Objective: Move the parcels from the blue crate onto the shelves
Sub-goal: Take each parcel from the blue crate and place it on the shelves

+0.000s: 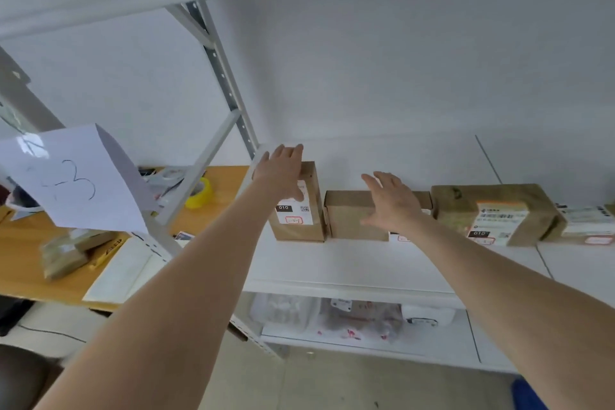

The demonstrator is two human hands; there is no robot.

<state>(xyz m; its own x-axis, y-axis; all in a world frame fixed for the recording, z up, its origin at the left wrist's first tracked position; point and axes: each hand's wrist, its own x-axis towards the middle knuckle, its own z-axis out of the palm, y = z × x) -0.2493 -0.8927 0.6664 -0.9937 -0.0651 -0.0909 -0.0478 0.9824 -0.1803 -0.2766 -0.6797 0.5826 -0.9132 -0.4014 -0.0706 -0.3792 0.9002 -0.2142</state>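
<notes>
Head view shows both arms reaching to the white metal shelf (332,263), where the parcels stand in a row against the far wall. The left hand (283,173), fingers straight and holding nothing, lies against the upper left of the upright brown cardboard box (299,220) at the row's left end. The right hand (392,200) is spread flat and empty over the low brown cardboard box (349,220) just right of it; whether it touches cannot be told. The step looks like settling these two in place: push each squarely back with flat palms, steady the tall box, which would tip more readily, and keep its white label facing near. A blue scrap (529,396) at the bottom right corner may be the crate, cut off. The low box's label is mostly hidden behind the right wrist.
</notes>
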